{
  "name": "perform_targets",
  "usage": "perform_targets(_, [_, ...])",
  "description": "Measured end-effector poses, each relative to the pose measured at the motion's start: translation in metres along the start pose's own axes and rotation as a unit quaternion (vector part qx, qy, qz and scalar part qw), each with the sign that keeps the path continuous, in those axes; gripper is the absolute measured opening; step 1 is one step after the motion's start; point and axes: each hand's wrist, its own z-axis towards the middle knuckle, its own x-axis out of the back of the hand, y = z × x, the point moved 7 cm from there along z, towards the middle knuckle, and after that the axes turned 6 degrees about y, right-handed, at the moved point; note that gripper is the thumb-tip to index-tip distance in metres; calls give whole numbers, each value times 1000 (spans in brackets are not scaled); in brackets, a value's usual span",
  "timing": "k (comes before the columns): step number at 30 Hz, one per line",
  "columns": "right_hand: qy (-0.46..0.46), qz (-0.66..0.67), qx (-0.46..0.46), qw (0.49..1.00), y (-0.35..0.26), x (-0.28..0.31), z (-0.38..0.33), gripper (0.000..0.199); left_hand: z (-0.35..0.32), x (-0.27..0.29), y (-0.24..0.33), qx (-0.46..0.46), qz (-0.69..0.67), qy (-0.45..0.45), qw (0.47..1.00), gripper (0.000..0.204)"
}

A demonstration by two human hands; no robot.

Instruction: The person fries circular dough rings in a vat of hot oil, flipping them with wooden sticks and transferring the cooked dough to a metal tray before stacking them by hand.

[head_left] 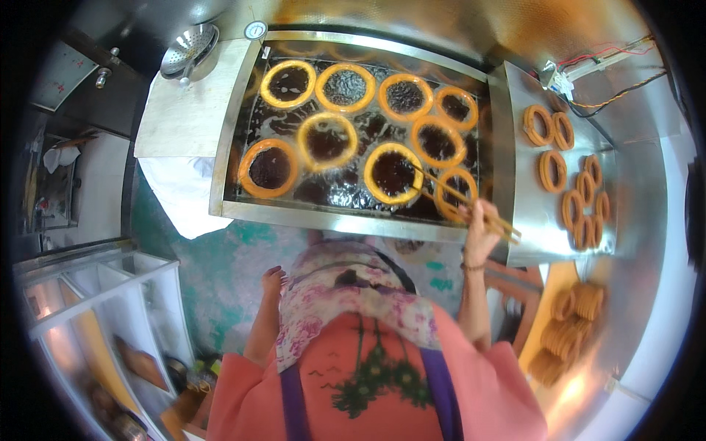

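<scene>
My right hand [478, 229] grips a pair of long wooden chopsticks [448, 192] at the front right corner of a steel fryer [346, 220]. Their tips reach into the dark oil between two golden dough rings, one [393, 173] in the front row and a smaller one [456, 194] beside it. Several more rings [346, 88] float in the bubbling oil. My left hand [273, 281] hangs by my side with fingers loosely curled, holding nothing, well short of the fryer's front edge.
A steel draining tray [537, 213] right of the fryer carries several browned rings [553, 169]; stacks of them [570, 323] lie lower right. A perforated skimmer [190, 48] and a dial gauge [255, 30] sit at back left. White cloth [180, 195], wires [610, 62], shelving [110, 294].
</scene>
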Motion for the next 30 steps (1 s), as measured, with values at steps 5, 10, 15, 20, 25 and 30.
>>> perform_targets(5, [26, 43, -27, 998, -53, -8, 0, 17, -6, 2, -1, 1, 1, 8, 1000, 36])
perform_targets(10, [-74, 117, -51, 989, -48, -76, -19, 10, -11, -3, 3, 18, -5, 15, 1000, 36])
perform_targets(15, [-142, 123, -32, 982, -23, -146, -42, 12, -11, -2, 2, 17, -22, 22, 999, 36])
perform_targets(20, [-147, 56, 5, 988, -14, -156, -34, 14, -7, 11, -19, 21, -46, 39, 998, 36])
perform_targets(25, [-120, 80, -45, 988, -5, -149, -17, 14, -6, 25, -44, 26, -22, 40, 999, 35])
perform_targets(30, [-106, 109, -29, 988, -6, -148, -11, 14, -14, 25, -37, 21, -20, 47, 999, 35])
